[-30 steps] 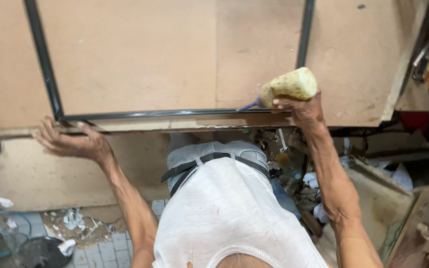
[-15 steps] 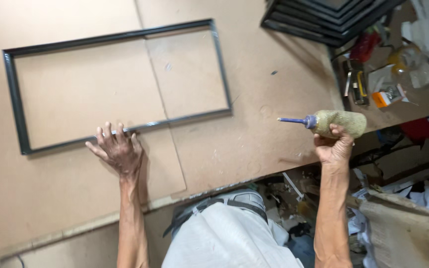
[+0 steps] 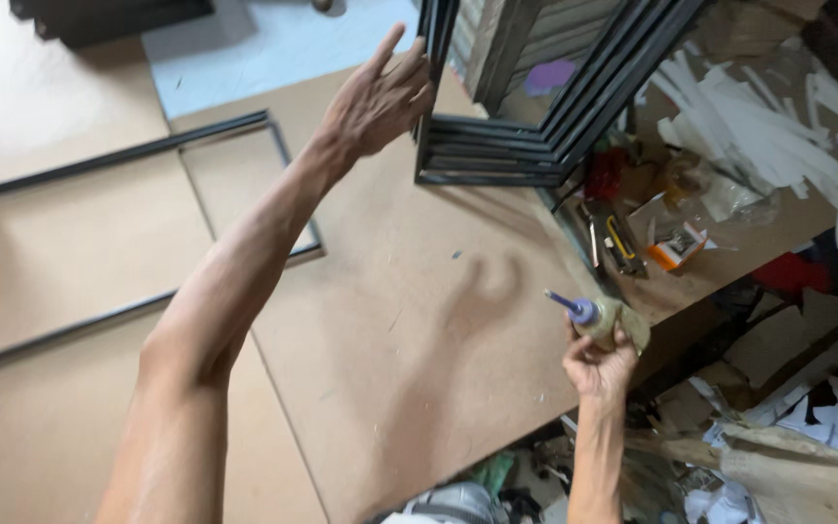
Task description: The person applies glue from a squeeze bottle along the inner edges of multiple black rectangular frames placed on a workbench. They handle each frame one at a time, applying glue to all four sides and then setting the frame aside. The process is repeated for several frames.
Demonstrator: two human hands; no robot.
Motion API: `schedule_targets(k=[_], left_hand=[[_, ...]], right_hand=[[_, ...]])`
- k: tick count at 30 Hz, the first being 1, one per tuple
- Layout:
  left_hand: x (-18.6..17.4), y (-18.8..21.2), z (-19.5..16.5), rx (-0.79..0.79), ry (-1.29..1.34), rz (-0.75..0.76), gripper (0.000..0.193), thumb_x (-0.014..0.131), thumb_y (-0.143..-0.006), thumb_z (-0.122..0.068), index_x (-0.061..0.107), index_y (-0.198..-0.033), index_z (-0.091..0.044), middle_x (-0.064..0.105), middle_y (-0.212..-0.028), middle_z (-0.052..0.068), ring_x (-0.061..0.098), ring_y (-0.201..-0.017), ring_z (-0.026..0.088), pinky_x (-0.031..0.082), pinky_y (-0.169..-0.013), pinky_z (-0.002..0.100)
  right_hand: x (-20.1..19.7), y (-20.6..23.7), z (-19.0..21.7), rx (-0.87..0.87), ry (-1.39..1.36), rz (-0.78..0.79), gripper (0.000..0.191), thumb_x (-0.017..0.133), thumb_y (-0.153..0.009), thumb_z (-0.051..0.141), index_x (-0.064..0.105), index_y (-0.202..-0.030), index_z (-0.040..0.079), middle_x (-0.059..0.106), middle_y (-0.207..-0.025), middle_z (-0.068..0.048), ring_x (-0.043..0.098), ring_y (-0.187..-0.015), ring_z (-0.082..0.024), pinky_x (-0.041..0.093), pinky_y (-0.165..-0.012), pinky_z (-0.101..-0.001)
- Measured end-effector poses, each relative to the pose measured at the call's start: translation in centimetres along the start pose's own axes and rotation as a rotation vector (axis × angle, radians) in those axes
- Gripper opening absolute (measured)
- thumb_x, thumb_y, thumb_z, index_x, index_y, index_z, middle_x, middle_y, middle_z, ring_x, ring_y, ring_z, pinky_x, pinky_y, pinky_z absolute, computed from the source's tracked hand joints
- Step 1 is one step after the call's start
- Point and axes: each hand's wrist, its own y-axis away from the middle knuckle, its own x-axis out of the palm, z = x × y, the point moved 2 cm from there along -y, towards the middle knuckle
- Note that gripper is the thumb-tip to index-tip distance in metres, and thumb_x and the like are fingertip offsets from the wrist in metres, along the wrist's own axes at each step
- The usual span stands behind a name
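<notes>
- frame: black, flat on board
- frame stack: black, several nested
- board: plain tan-brown, no pattern
- bottle: yellowish-beige body, blue-purple nozzle
- paper strips: white
- sheet: pale blue-white
- cutter: black with yellow, probably
- small box: orange and white
- red thing: unclear what it is
</notes>
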Motion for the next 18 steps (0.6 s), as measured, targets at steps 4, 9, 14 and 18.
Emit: schedule_targets(k=[4,9,14,18], left_hand=[[1.8,-7.5,2.8,0.278,-0.284,0.141,0.014,0.069,-0.090,-0.037,0.074,-0.092,-0.025,0.067,-0.121,-0.005,0.049,-0.135,0.023,0.021,-0.127,0.053],[2.1,-7.9,4.1,0.348,-0.283,0.025,0.013,0.070,-0.088,-0.038,0.074,-0.094,-0.028,0.068,-0.111,-0.011,0.056,-0.125,0.015,0.034,-0.116,0.038],[-2.1,-5.3,5.5,0.517,-0.434,0.090,0.019,0.075,-0.083,-0.039,0.069,-0.100,-0.036,0.066,-0.093,-0.020,0.060,-0.113,0.006,0.034,-0.115,0.031],[-8.7,-1.3,6.8,0.594,-0.362,0.064,0.010,0.074,-0.089,-0.036,0.066,-0.091,-0.031,0.063,-0.084,-0.019,0.061,-0.101,0.002,0.036,-0.114,0.030]], right_hand=[[-1.5,1.2,3.4,-0.124,-0.062,0.091,0.051,0.075,-0.065,0.014,0.078,-0.116,0.014,0.076,-0.113,-0.014,0.074,-0.101,-0.040,0.069,-0.055,-0.0267],[-3.0,2.8,5.6,-0.216,-0.012,0.038,0.051,0.077,-0.065,0.017,0.078,-0.116,0.018,0.077,-0.114,-0.009,0.071,-0.105,-0.042,0.068,-0.055,-0.0281],[-3.2,3.3,5.3,-0.156,-0.074,0.103,0.054,0.076,-0.067,0.016,0.078,-0.122,0.013,0.076,-0.118,-0.012,0.071,-0.108,-0.042,0.069,-0.059,-0.0283],[-2.4,4.0,5.1,-0.161,-0.036,0.087,0.054,0.080,-0.067,0.019,0.077,-0.120,0.018,0.076,-0.118,-0.005,0.072,-0.109,-0.039,0.068,-0.057,-0.0267]])
